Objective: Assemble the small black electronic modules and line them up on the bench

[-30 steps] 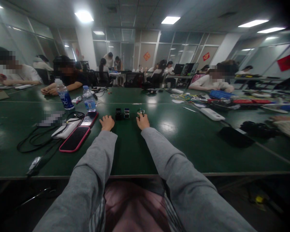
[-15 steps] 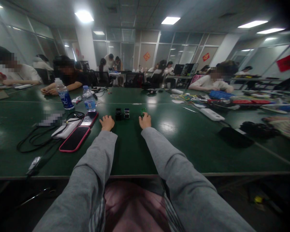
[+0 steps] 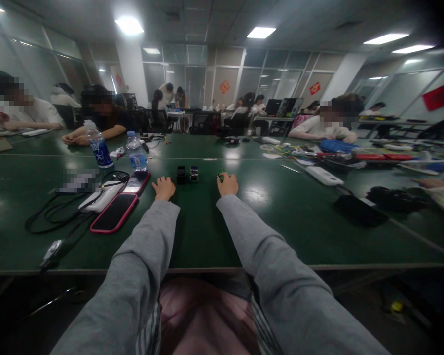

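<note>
My left hand (image 3: 164, 189) rests on the green table with its fingers spread and nothing in them. Just beyond its fingertips, to the right, stands a small black block-shaped object (image 3: 181, 174). Beside that is a second small object (image 3: 194, 173), dark with a pale, shiny top; neither is touched. My right hand (image 3: 228, 184) is curled around a small green object (image 3: 221, 174), which looks like a circuit board. Only its left edge shows, between thumb and fingers; the rest is hidden by the hand.
Left of my hands lie a pink-edged phone (image 3: 114, 212), a second phone (image 3: 137, 181), a white device (image 3: 101, 196) with black cables and two bottles, one a water bottle (image 3: 136, 153). To the right are a white power strip (image 3: 323, 175) and a black bundle (image 3: 395, 199). Several people sit around.
My right hand has shifted slightly right and its fingers have closed over the green object, which is now mostly covered. My left hand and the two small objects have stayed put.
</note>
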`<act>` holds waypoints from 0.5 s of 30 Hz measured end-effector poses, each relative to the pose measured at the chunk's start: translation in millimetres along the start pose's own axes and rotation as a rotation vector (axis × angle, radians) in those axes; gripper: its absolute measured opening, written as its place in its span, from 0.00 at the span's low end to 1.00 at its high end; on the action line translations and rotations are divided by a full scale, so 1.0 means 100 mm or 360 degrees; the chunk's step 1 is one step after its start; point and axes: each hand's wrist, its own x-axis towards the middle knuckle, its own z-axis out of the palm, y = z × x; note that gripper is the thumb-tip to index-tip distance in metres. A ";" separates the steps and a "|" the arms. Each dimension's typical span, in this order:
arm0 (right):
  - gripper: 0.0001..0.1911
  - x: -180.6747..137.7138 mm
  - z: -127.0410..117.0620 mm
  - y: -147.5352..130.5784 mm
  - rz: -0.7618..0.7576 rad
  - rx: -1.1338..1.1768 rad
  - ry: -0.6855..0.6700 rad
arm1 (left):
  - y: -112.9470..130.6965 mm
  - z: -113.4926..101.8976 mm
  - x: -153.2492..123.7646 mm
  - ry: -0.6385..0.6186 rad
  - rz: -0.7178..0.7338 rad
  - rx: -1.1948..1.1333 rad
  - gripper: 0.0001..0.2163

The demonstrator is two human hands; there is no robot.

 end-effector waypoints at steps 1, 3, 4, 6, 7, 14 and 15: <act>0.17 0.01 -0.01 0.02 0.0010 -0.0013 0.0062 | 0.00 0.00 0.00 0.0007 -0.0003 -0.0001 0.20; 0.23 0.04 -0.02 0.06 0.0004 -0.0019 0.0137 | 0.00 0.01 0.00 0.0017 -0.0006 0.0004 0.20; 0.26 0.07 -0.01 0.09 -0.0002 -0.0009 0.0145 | 0.00 0.01 0.01 0.0017 -0.0001 0.0006 0.20; 0.29 0.13 -0.01 0.17 -0.0004 0.0042 0.0083 | 0.00 0.01 0.01 0.0013 0.0009 0.0011 0.20; 0.28 0.16 -0.01 0.21 0.0002 0.0077 0.0028 | 0.00 0.00 0.00 0.0011 0.0010 0.0016 0.20; 0.23 0.40 -0.28 0.73 -0.0033 0.0076 -0.0134 | -0.02 -0.04 -0.01 -0.0030 0.0002 0.0010 0.20; 0.22 0.41 -0.38 0.85 -0.0036 0.0035 -0.0107 | -0.03 -0.03 0.00 -0.0025 0.0002 0.0006 0.20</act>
